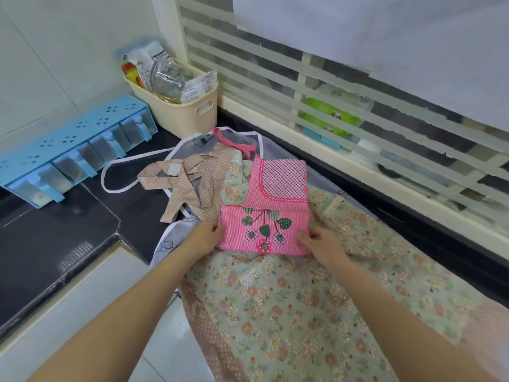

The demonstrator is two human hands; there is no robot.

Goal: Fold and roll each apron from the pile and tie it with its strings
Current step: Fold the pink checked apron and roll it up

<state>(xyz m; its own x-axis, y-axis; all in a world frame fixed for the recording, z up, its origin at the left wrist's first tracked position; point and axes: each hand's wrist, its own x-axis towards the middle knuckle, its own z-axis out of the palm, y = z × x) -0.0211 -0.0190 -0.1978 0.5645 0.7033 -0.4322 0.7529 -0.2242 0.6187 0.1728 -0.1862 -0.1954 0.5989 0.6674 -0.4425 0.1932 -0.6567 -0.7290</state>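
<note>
Looking down on a black glossy worktop (pixel 68 232) running into a corner, with pale tiled wall (pixel 55 51) behind at the left and a slatted cream window grille (pixel 275 86) at the right, sheets of white paper (pixel 385 31) hanging over its upper part. Standing against the tiled wall: a blue spice rack (pixel 68 150) with a row of clear drawers, contents too dim to tell. Sitting in the corner beside it: a cream plastic basket (pixel 190 111) holding an overturned glass jar (pixel 168 75), printed packets and something orange and yellow. Lying spread over the worktop and draping off its near edge: a green floral apron (pixel 289 312) with a dotted tan border, its tan dotted straps (pixel 187 183) tangled towards the rack. Showing beneath it: a whitish translucent apron (pixel 165 246) with a white-edged loop of string. Resting on top of the floral one, near the middle of the pile: a folded pink apron (pixel 275 205), checked patch at the top, strawberry appliqué on the lower panel, pink string trailing towards the basket. Gripping the pink apron's lower left edge with curled fingers: left hand (pixel 205 235). Pinching its lower right corner with thumb on top: right hand (pixel 321 244). Reaching in from the bottom: both bare forearms.
</note>
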